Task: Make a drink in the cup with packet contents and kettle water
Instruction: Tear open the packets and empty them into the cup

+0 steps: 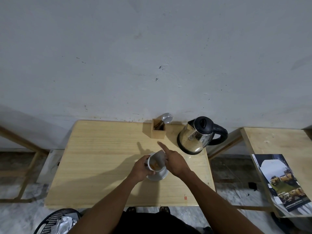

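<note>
A black mesh bin [55,220] stood on the floor at the left. On the one wooden table [94,157] sat one white cup [154,163] on one saucer [157,176]. His left hand [141,168] wrapped the cup's left side; his right hand [173,160] pinched one silvery packet [159,157], tipped into the cup's mouth, forefinger pointing out. Behind stood one wooden holder [157,130] of spoons, and one steel kettle [198,135] at the right.

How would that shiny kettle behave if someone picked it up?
The kettle looks like rigid steel, so it probably won't flex. Its large black handle should give a secure grip. It stands on a broad base, so a push seems unlikely to tip it; its weight depends on unseen water.
</note>
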